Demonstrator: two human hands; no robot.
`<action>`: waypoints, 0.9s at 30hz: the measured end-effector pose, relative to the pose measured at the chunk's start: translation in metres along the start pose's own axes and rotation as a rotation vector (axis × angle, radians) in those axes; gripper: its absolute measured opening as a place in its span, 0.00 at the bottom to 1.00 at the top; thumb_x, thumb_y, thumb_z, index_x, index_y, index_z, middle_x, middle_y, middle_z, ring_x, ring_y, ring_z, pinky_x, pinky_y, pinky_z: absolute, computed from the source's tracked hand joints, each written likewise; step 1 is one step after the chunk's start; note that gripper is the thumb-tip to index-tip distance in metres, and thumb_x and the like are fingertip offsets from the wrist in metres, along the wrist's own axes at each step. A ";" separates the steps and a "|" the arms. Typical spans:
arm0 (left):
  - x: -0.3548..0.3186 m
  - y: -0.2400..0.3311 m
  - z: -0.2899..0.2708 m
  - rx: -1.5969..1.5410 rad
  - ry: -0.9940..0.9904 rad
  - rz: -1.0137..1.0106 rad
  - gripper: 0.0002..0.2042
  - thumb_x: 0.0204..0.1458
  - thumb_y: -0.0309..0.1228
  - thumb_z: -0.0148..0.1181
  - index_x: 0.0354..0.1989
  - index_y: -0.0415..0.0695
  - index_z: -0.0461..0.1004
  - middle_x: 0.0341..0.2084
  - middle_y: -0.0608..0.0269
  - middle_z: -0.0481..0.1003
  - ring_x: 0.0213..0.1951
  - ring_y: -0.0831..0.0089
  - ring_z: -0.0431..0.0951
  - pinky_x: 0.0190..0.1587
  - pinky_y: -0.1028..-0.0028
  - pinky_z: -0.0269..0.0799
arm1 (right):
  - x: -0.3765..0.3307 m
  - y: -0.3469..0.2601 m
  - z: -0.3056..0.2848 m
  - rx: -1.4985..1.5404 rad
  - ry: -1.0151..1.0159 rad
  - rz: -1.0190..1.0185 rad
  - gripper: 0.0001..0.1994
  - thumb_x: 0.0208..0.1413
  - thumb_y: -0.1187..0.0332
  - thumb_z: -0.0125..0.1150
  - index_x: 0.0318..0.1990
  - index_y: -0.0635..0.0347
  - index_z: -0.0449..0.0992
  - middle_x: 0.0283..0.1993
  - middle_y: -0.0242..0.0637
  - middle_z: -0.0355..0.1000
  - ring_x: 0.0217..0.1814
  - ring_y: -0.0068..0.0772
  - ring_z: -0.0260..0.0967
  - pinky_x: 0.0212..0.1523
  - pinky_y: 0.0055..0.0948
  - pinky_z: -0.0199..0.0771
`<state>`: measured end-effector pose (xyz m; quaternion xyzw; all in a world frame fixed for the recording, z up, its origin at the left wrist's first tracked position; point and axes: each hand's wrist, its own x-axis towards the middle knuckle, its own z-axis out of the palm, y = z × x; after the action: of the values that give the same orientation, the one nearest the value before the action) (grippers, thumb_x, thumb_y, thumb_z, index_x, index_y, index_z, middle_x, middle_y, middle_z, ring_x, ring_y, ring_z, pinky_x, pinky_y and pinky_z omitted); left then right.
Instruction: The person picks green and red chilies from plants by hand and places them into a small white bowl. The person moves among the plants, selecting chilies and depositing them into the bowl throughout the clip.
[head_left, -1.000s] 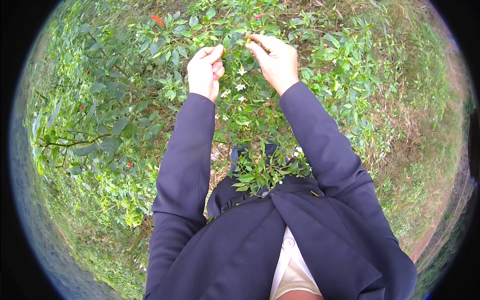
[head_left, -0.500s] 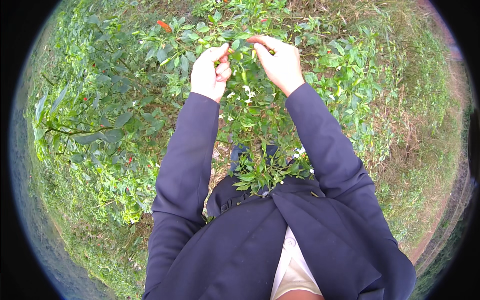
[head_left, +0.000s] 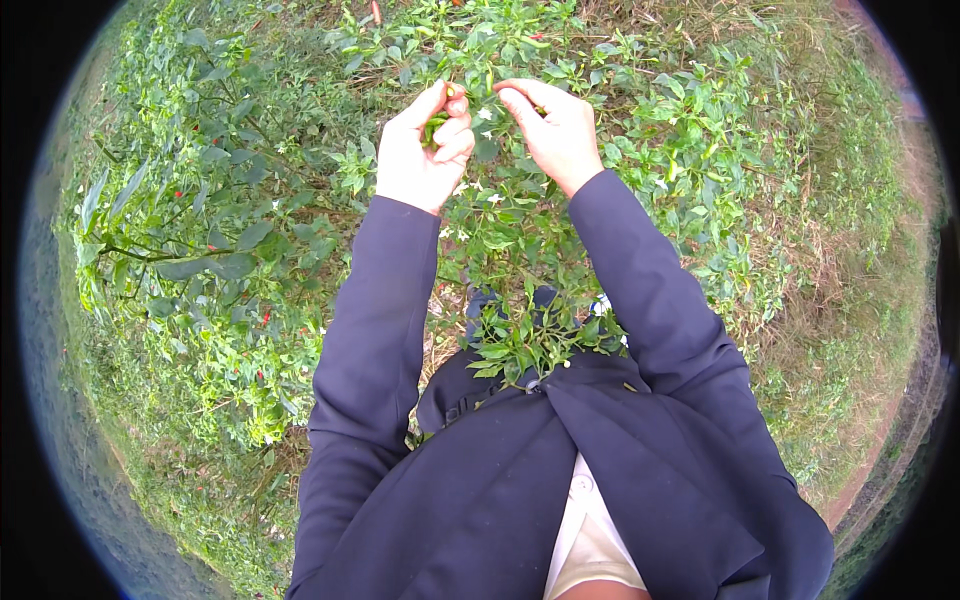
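Observation:
A pepper plant [head_left: 500, 240] with small white flowers stands in front of me. My left hand [head_left: 425, 145] is closed over green chili peppers [head_left: 436, 128] that show between its curled fingers, and a pale yellowish tip pokes out by the thumb. Across a small gap, my right hand [head_left: 555, 125] has thumb and forefinger bent together among the top leaves. A bit of green shows inside its curl, too small to name. A yellow-green chili pepper [head_left: 490, 80] hangs just beside the right fingertips.
A red chili pepper [head_left: 376, 12] shows at the far edge. Dense leafy plants [head_left: 230, 130] spread to the left, with more pepper plants [head_left: 690, 150] on the right. Dry brown grass [head_left: 800, 265] lies beyond those. Leaves [head_left: 525, 345] touch the front of my dark jacket [head_left: 460, 500].
My left hand has turned, so more green peppers show in it. The right hand has shifted slightly left and down. The red pepper sits farther toward the upper edge.

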<state>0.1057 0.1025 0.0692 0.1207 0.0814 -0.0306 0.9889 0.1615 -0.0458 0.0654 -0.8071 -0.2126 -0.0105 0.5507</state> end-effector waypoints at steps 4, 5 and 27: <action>-0.008 -0.007 -0.014 0.005 0.033 -0.006 0.07 0.54 0.26 0.48 0.35 0.33 0.66 0.26 0.60 0.65 0.19 0.81 0.56 0.17 0.84 0.51 | -0.008 -0.009 -0.009 0.289 -0.103 0.249 0.11 0.56 0.66 0.52 0.41 0.61 0.76 0.20 0.22 0.61 0.19 0.12 0.52 0.19 0.16 0.51; -0.010 -0.008 -0.019 -0.001 0.043 0.002 0.07 0.53 0.26 0.48 0.34 0.34 0.66 0.26 0.59 0.65 0.20 0.80 0.57 0.17 0.84 0.51 | -0.011 -0.011 -0.011 0.399 -0.149 0.336 0.11 0.56 0.66 0.51 0.41 0.63 0.75 0.19 0.21 0.59 0.19 0.12 0.51 0.18 0.15 0.49; 0.012 -0.039 -0.107 1.113 0.582 0.338 0.14 0.45 0.31 0.62 0.39 0.35 0.75 0.30 0.62 0.77 0.31 0.79 0.73 0.35 0.78 0.68 | -0.027 0.062 0.053 0.446 -0.207 0.626 0.12 0.50 0.65 0.60 0.35 0.67 0.75 0.28 0.31 0.72 0.25 0.22 0.65 0.27 0.22 0.64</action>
<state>0.0982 0.0906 -0.0446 0.6294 0.2979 0.1220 0.7073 0.1475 -0.0259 -0.0166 -0.6904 -0.0079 0.2857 0.6646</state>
